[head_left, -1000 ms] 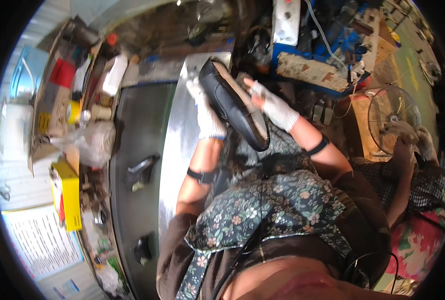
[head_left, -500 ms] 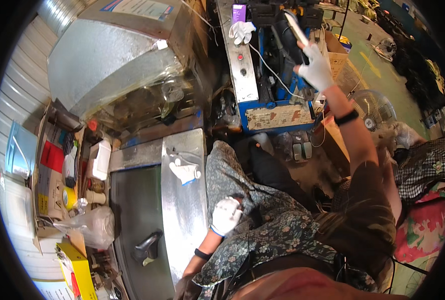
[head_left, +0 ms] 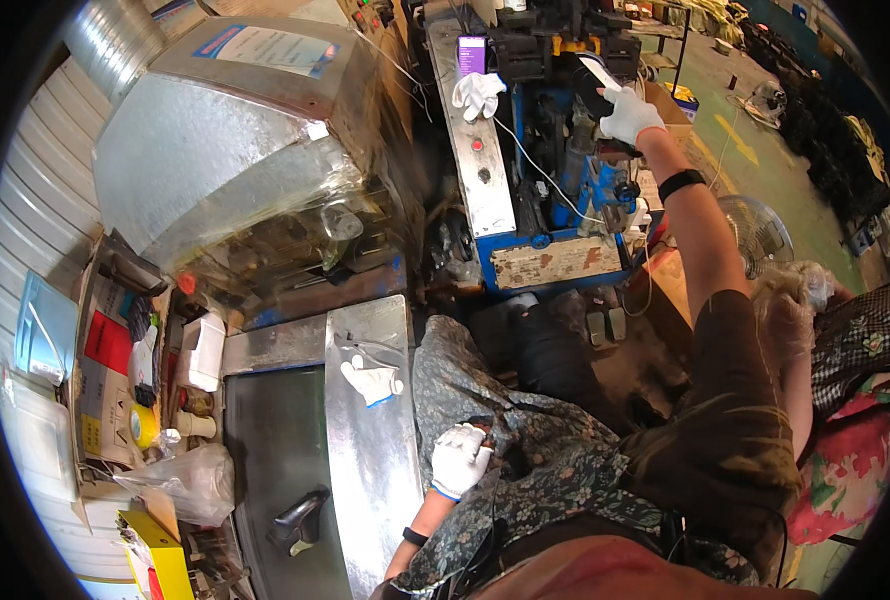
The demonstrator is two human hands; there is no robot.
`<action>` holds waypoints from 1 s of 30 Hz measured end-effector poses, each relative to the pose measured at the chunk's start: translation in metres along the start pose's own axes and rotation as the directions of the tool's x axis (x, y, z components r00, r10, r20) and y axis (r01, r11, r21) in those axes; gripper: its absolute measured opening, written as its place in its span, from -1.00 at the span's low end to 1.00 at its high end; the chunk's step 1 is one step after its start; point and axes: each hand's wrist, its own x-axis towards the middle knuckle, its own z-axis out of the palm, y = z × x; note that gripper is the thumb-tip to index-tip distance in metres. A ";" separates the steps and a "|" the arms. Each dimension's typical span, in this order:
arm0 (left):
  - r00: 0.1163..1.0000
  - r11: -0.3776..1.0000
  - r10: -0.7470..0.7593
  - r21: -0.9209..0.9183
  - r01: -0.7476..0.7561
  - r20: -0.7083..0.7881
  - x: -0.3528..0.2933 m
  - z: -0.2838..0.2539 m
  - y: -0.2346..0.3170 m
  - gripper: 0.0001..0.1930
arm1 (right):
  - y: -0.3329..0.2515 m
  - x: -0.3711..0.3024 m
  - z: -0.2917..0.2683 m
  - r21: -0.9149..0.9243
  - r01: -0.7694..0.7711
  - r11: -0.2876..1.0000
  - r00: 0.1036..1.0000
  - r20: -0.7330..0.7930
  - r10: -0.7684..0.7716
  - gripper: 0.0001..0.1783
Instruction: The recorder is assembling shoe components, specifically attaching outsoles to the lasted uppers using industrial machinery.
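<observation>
My right hand, in a white glove with bare fingertips, reaches far out to the blue and black machine. Its fingers close on a black shoe with a white strip along it, held at the machine's upper part; part of the shoe blends into the dark parts behind. My left hand, gloved in white, rests curled on the flowered apron over my lap; whatever its fingers hold, if anything, is hidden. Left of it, a black heeled shoe lies on the dark belt. A white glove lies on the metal plate.
The blue machine has a pale panel carrying another white glove and a purple box. A metal hood covers the back left. Shelves with a plastic bag stand at left. A fan and cardboard boxes are at right.
My right hand has carried the black shoe farther out, closer in to the machine. The whole view has shifted slightly. My left hand has stayed on my lap.
</observation>
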 end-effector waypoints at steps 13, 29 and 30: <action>0.998 0.999 0.034 0.022 -0.033 -0.050 0.016 -0.014 0.016 -0.79 | 0.005 -0.029 0.023 -0.153 0.045 0.987 0.949 -0.301 -0.090 -0.27; -0.634 0.099 -0.587 -0.822 0.561 -0.503 -0.224 -0.194 -0.100 -0.14 | 0.024 0.083 0.010 -0.502 0.045 0.864 0.848 -0.437 -0.298 -0.38; -0.764 -0.111 -0.546 -0.874 0.473 -0.344 -0.216 -0.195 -0.115 0.09 | 0.010 0.066 0.006 -0.525 0.245 0.815 0.793 -0.376 -0.480 -0.48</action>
